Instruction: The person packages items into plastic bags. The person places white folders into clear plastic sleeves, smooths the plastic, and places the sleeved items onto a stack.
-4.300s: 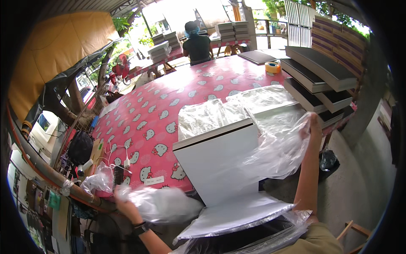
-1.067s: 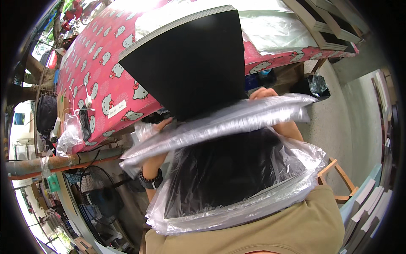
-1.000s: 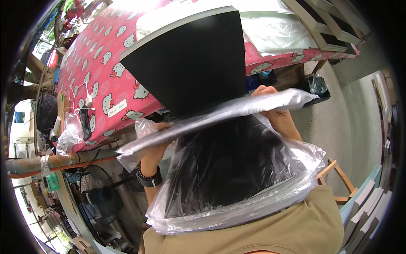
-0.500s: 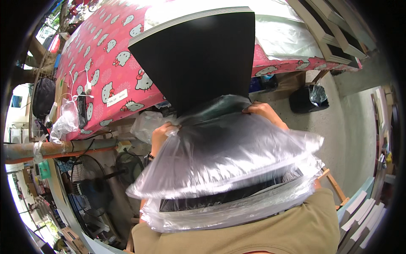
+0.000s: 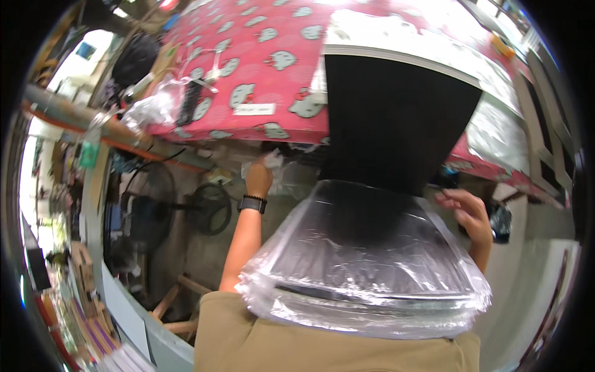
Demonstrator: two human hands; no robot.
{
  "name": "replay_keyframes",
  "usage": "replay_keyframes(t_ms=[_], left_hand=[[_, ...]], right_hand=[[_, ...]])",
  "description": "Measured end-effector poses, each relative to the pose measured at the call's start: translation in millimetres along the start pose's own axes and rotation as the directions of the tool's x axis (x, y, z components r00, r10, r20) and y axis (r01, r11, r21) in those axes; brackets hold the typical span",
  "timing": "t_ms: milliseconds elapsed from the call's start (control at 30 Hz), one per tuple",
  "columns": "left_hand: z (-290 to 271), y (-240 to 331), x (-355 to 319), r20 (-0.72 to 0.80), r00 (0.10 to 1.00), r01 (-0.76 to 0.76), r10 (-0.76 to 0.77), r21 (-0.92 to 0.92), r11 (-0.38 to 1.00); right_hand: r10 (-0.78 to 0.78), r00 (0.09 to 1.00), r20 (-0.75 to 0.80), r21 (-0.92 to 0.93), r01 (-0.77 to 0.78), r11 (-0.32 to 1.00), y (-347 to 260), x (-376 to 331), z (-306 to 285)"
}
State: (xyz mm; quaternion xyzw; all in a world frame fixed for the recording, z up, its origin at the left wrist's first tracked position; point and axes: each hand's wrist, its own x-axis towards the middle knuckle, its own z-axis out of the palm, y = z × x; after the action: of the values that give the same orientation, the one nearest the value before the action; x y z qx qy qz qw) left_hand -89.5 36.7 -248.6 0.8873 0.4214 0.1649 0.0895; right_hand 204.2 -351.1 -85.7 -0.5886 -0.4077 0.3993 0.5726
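Observation:
A stack of black boards with white edges [image 5: 396,118] leans from my lap up against the table edge. Clear plastic sleeves [image 5: 378,248] lie over my lap, the top one flat over a black board. My left hand [image 5: 259,178], wearing a dark wristband, is off the stack to the left, just below the table edge. Its fingers are closed on a bit of whitish clear plastic [image 5: 273,159], blurred in part. My right hand [image 5: 466,212] is beside the right edge of the sleeve, fingers bent but apart, holding nothing visible.
The table [image 5: 260,74] wears a pink patterned cloth. On it sit a black power strip [image 5: 189,102], crumpled plastic [image 5: 152,108] and plastic sheets [image 5: 496,133]. A fan [image 5: 149,198] stands at left. Framed boards [image 5: 545,136] lean at the right.
Both hands have let go of the sleeve's far edge; the sleeve now lies flat. My left hand moved away to the left, my right hand slightly outward. The view has turned left.

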Motion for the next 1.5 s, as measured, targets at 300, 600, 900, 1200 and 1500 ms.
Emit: replay_keyframes(t_ms=[300,600,900,1200,1500], left_hand=[[-108,-89,84,-0.247,0.881,0.434,-0.402,0.087,0.897],[-107,-129,112,-0.140,0.891,0.453,-0.432,0.201,0.868],[-114,-143,112,-0.110,0.923,0.385,-0.370,0.325,0.864],[-31,-91,15,-0.050,0.882,0.471,-0.468,0.125,0.873],[-84,-102,80,-0.327,0.883,0.367,-0.336,0.035,0.930]], right_hand=[[0.471,0.870,0.147,-0.036,-0.471,0.881,78,27,43],[0.469,0.877,0.103,-0.033,-0.469,0.883,84,24,39],[0.467,0.876,0.121,-0.021,-0.468,0.884,94,25,36],[0.403,0.909,0.105,-0.045,-0.401,0.915,102,24,35],[0.404,0.910,0.095,-0.105,-0.394,0.913,97,28,37]])
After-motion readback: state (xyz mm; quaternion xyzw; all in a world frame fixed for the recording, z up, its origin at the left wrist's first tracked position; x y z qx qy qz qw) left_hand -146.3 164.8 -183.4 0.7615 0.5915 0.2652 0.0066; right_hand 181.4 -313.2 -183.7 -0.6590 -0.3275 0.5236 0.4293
